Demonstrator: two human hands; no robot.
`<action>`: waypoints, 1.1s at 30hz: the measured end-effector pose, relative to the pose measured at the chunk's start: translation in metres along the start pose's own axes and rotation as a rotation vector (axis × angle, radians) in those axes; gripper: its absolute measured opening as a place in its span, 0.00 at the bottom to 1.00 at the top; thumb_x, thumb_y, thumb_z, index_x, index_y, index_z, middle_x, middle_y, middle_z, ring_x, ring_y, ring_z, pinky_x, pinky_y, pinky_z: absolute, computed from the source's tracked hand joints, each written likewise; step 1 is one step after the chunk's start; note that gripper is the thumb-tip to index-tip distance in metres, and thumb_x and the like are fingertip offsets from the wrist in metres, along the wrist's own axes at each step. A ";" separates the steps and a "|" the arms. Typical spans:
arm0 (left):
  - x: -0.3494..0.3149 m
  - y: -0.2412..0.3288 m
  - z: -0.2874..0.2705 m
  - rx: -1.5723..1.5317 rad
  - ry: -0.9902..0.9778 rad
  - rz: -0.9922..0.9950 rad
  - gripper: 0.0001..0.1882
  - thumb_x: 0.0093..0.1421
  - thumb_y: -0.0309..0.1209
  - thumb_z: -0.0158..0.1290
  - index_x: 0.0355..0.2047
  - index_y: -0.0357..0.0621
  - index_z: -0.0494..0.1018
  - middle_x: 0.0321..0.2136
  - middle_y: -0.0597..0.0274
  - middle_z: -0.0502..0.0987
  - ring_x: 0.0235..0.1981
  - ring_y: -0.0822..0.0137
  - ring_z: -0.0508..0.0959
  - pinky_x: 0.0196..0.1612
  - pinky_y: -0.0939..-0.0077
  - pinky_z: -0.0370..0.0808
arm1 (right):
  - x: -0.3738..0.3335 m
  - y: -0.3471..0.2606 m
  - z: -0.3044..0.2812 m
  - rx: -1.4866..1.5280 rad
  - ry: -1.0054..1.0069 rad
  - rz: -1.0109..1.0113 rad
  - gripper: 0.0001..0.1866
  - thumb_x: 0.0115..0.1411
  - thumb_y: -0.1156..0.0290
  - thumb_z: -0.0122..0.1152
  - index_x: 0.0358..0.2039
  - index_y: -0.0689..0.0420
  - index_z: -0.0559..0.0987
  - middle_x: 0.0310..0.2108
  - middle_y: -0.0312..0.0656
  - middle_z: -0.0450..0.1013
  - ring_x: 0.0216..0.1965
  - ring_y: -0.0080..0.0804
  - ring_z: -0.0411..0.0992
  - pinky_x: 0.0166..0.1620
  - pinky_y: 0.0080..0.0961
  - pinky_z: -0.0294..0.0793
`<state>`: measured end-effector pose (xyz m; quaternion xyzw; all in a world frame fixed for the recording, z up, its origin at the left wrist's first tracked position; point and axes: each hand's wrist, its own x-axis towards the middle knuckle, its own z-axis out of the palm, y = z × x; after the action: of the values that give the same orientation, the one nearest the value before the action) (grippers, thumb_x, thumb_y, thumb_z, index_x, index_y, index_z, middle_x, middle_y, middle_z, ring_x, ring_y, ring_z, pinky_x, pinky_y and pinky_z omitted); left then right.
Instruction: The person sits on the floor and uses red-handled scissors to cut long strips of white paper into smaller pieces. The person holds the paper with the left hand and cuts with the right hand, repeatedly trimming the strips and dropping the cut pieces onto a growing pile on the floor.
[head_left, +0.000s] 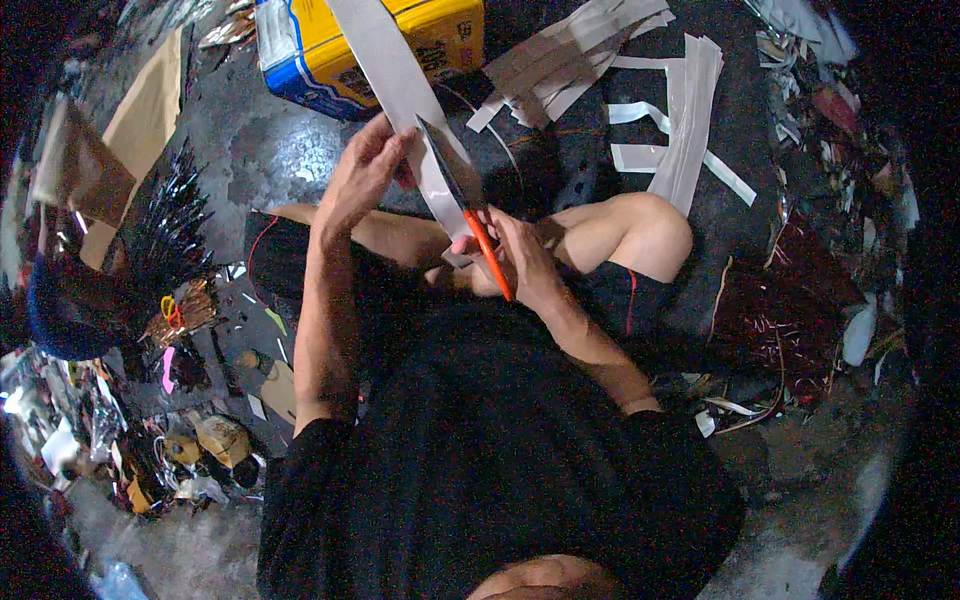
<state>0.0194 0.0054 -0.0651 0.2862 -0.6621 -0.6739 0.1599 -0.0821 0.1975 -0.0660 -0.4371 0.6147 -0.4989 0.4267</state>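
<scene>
A long white strip (385,55) slants from the tin down towards my lap. Its upper stretch passes in front of the tin, and its lower end reaches my right hand. My left hand (362,172) is closed on the strip's left edge, thumb on top. My right hand (522,250) grips orange-handled scissors (480,235), seen nearly edge-on. Their dark blades lie along the strip's right side, pointing up and left. Whether the blades are apart is hard to make out. A small cut end shows by the right fingertips.
A yellow and blue tin (440,40) stands ahead of my crossed legs. White strips (570,60) lie in a pile beside it, with more strips (690,115) farther right. Brown cardboard (150,115) and black bristly bundles (170,215) are at left. Scraps litter both sides.
</scene>
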 end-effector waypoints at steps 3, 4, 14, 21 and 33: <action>-0.007 0.013 0.013 -0.018 0.033 -0.086 0.15 0.60 0.38 0.42 0.39 0.40 0.65 0.24 0.67 0.69 0.22 0.77 0.70 0.23 0.83 0.69 | 0.013 0.013 0.000 -0.347 0.067 -0.082 0.18 0.50 0.63 0.53 0.38 0.62 0.68 0.27 0.46 0.72 0.29 0.36 0.72 0.32 0.26 0.69; -0.008 0.012 0.013 0.000 0.031 -0.078 0.15 0.60 0.38 0.42 0.39 0.40 0.65 0.24 0.67 0.69 0.22 0.77 0.70 0.23 0.83 0.70 | 0.014 0.016 0.001 -0.418 0.065 -0.153 0.17 0.50 0.65 0.54 0.37 0.62 0.68 0.27 0.47 0.71 0.29 0.35 0.72 0.31 0.26 0.69; 0.008 0.005 0.000 -0.048 0.027 0.009 0.12 0.59 0.35 0.42 0.37 0.38 0.66 0.23 0.65 0.71 0.21 0.75 0.71 0.23 0.82 0.69 | 0.017 0.019 0.001 -0.451 -0.004 -0.132 0.18 0.50 0.67 0.55 0.38 0.65 0.67 0.31 0.51 0.70 0.30 0.42 0.71 0.32 0.31 0.70; 0.003 0.013 0.005 -0.034 0.037 -0.065 0.12 0.58 0.34 0.42 0.37 0.39 0.66 0.23 0.68 0.70 0.23 0.76 0.69 0.26 0.81 0.69 | 0.016 0.011 0.002 -0.231 0.036 0.026 0.19 0.49 0.65 0.56 0.39 0.62 0.67 0.28 0.49 0.72 0.29 0.44 0.72 0.32 0.31 0.71; 0.010 0.027 0.000 -0.021 0.026 -0.010 0.13 0.59 0.34 0.41 0.41 0.41 0.65 0.26 0.70 0.69 0.25 0.78 0.68 0.28 0.83 0.67 | 0.023 0.032 0.002 -0.445 0.214 -0.461 0.18 0.48 0.69 0.58 0.38 0.62 0.68 0.33 0.48 0.70 0.33 0.41 0.71 0.35 0.32 0.70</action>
<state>0.0074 -0.0024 -0.0401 0.2963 -0.6514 -0.6780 0.1681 -0.0897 0.1783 -0.1000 -0.5923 0.6348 -0.4789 0.1297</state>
